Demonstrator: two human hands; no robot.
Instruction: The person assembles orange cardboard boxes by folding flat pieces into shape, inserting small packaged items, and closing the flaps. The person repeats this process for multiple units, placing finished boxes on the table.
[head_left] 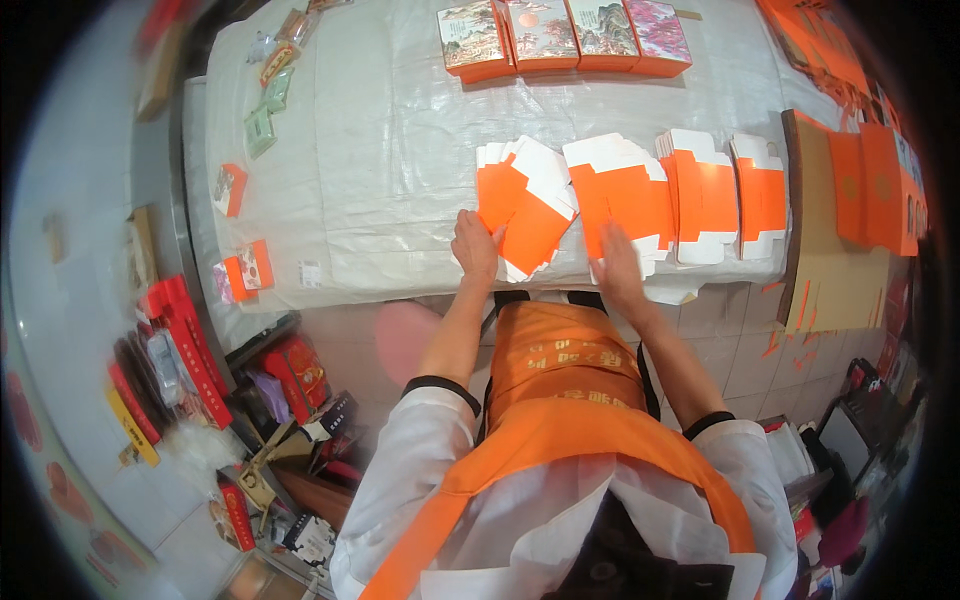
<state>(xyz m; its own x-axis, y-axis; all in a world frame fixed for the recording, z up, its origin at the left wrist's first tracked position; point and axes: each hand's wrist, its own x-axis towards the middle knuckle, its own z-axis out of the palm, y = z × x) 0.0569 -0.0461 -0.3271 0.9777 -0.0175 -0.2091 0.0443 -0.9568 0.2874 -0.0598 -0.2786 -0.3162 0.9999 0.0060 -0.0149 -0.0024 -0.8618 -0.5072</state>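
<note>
Flat, unfolded orange-and-white carton blanks lie in several piles along the near right side of the table. At the leftmost pile [535,225], which is fanned askew, my left hand [476,245] grips the left edge with curled fingers, the thumb against an orange blank. My right hand [620,265] rests at the lower edge of the second pile [625,190], fingers stretched over the orange and white flaps. Two narrower piles, a third [705,190] and a fourth [760,195], stand to the right of it.
Boxes with landscape pictures [565,35] stand in a row at the far side of the sheet-covered table [370,150]. Small orange boxes [230,190] and green packets [262,130] lie along the left. Orange cartons [875,190] sit on brown cardboard [820,230] at right. A pink stool [408,340] is below the edge.
</note>
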